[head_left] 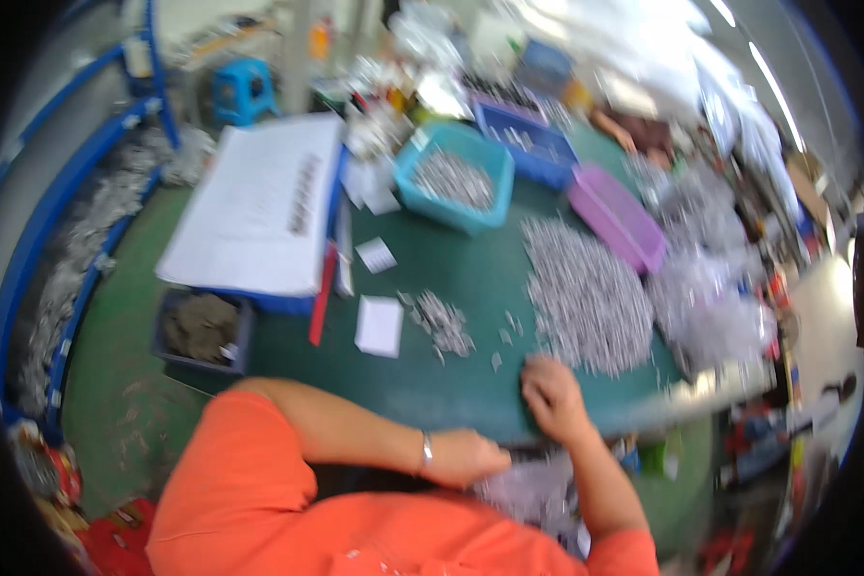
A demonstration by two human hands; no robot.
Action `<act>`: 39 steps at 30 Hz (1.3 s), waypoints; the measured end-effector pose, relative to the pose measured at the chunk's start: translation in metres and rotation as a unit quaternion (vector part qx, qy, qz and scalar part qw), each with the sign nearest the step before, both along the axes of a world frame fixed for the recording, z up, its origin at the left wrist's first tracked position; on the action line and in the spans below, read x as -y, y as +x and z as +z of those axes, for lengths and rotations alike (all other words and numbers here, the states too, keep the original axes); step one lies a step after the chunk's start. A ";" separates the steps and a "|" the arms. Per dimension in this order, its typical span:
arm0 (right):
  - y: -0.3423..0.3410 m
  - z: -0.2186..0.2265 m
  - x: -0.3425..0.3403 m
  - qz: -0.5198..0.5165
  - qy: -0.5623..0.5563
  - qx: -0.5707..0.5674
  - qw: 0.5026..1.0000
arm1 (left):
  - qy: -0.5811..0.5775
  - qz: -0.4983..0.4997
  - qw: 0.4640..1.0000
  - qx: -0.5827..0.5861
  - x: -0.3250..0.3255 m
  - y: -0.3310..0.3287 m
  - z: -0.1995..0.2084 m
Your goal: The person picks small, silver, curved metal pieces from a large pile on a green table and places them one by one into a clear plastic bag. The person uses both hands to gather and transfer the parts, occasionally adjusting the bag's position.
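My left hand (466,459), with a bracelet on its wrist, is at the table's front edge. Its fingers are closed at the top of a clear plastic bag (528,490) that hangs in front of my body. My right hand (554,398) rests at the table edge with curled fingers; whatever they hold, if anything, is hidden. Just beyond it spreads a large layer of small grey, narrow metal-looking pieces (590,298). A smaller heap of similar pieces (442,324) lies to the left, with a few loose ones between. Blur hides their exact kind.
A white paper card (379,326) and a red strip (324,293) lie left. Behind stand a teal basin (497,182) of pieces, a blue tray (538,168) and a pink tray (614,216). Plastic bags (710,307) crowd the right. Another person's arm (614,130) shows at the far side.
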State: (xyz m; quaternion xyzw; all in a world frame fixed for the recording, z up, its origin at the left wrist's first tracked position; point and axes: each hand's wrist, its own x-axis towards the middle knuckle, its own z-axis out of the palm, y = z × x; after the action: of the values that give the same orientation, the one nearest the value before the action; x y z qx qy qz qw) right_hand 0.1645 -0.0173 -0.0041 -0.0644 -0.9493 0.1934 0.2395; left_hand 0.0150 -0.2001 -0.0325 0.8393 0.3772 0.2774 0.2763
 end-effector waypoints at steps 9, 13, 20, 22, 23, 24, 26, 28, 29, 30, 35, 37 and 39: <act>0.090 0.050 0.073 -0.043 -0.223 0.378 0.897 | -0.027 -0.004 0.999 -0.042 0.005 -0.005 0.019; 0.094 0.081 0.064 -0.032 -0.273 0.459 0.845 | -0.053 -0.011 0.997 -0.063 0.009 -0.003 0.025; 0.050 0.034 0.031 -0.119 -0.067 0.053 0.989 | -0.038 0.001 0.997 -0.060 0.006 -0.005 0.024; 0.047 0.026 0.024 -0.087 -0.052 0.083 0.991 | -0.041 0.001 0.997 -0.058 0.006 -0.006 0.023; 0.053 0.027 0.024 -0.087 -0.105 0.093 0.986 | -0.046 0.000 0.997 -0.054 0.007 -0.005 0.023; 0.058 0.029 0.023 -0.111 -0.111 0.077 0.985 | -0.051 -0.003 0.997 -0.050 0.006 -0.006 0.024; 0.066 0.031 0.022 -0.156 -0.131 0.050 0.978 | -0.058 -0.004 0.996 -0.060 0.008 -0.006 0.022; 0.068 0.034 0.024 -0.167 -0.148 0.059 0.973 | -0.064 -0.005 0.996 -0.068 0.007 -0.006 0.024; 0.066 0.033 0.026 -0.143 -0.127 0.055 0.980 | -0.066 -0.007 0.995 -0.070 0.006 -0.006 0.025; 0.064 0.030 0.028 -0.119 -0.105 0.051 0.986 | -0.069 -0.010 0.995 -0.072 0.005 -0.006 0.026; 0.070 0.030 0.024 -0.154 -0.130 0.038 0.979 | -0.063 0.002 0.998 -0.026 0.008 -0.006 0.025; 0.074 0.028 0.021 -0.166 -0.137 0.016 0.976 | -0.061 0.002 0.998 -0.023 0.007 -0.007 0.026; 0.071 0.023 0.024 -0.152 -0.133 0.021 0.979 | -0.063 0.002 0.998 -0.025 0.005 -0.006 0.026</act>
State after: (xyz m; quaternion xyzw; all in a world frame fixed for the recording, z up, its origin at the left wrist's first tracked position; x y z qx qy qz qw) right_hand 0.2355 -0.0414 0.0189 -0.2427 -0.8990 0.2779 0.2358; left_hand 0.0089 -0.2047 -0.0067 0.8262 0.4020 0.2330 0.3185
